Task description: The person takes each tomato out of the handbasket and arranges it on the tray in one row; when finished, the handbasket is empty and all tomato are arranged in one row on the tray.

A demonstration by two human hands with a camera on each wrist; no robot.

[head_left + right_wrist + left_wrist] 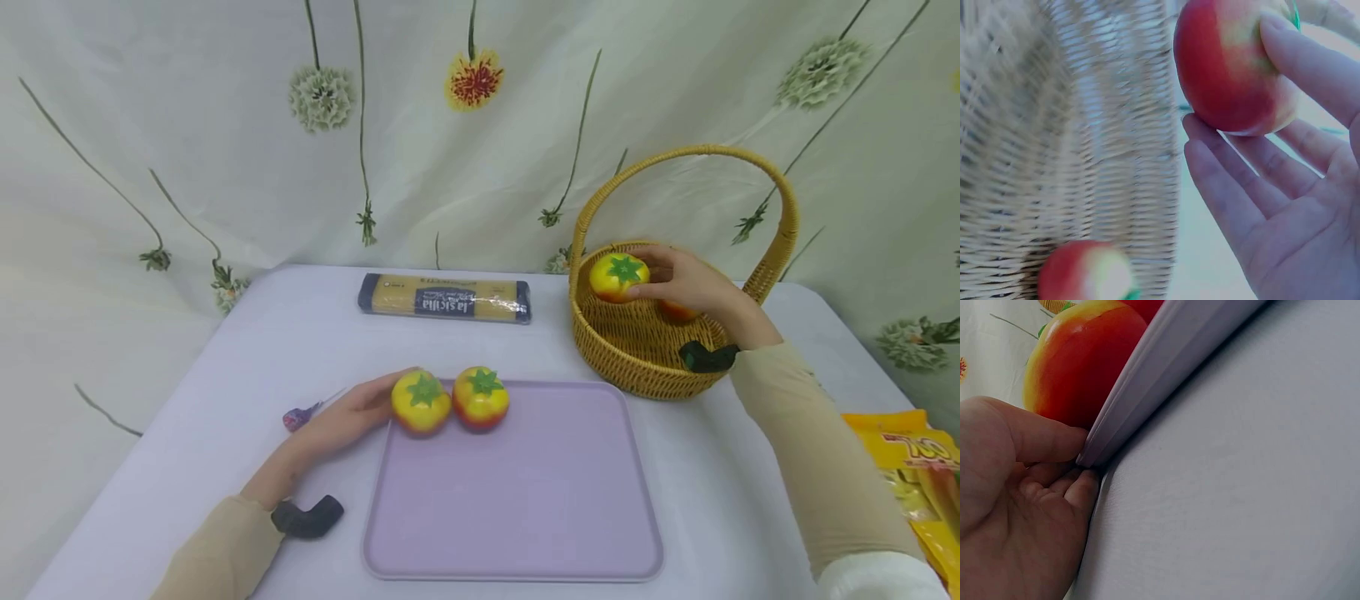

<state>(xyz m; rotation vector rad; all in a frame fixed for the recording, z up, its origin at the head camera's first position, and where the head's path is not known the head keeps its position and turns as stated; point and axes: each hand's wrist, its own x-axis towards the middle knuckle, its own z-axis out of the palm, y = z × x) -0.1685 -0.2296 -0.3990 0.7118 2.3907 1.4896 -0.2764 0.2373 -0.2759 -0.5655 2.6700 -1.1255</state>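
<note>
My right hand (693, 283) holds a yellow-and-red toy tomato (611, 287) with a green star-shaped top, between thumb and fingers. It is raised over the wicker basket (637, 367), near the back-left rim in the head view. Another tomato (1085, 272) lies inside the basket, partly hidden by the hand in the head view. At the upper left of the lilac tray (517, 500), my left hand (348, 421) pinches the rim, thumb on top and fingers below. Two more tomatoes, a left one (420, 408) and a right one (482, 404), sit side by side near that corner.
A pack of spaghetti (442, 297) lies at the back of the white table. Left of the tray is a small wrapped lollipop (298, 417). A yellow snack bag (918, 475) is at the right edge. The basket's tall handle (686, 152) arches over its opening.
</note>
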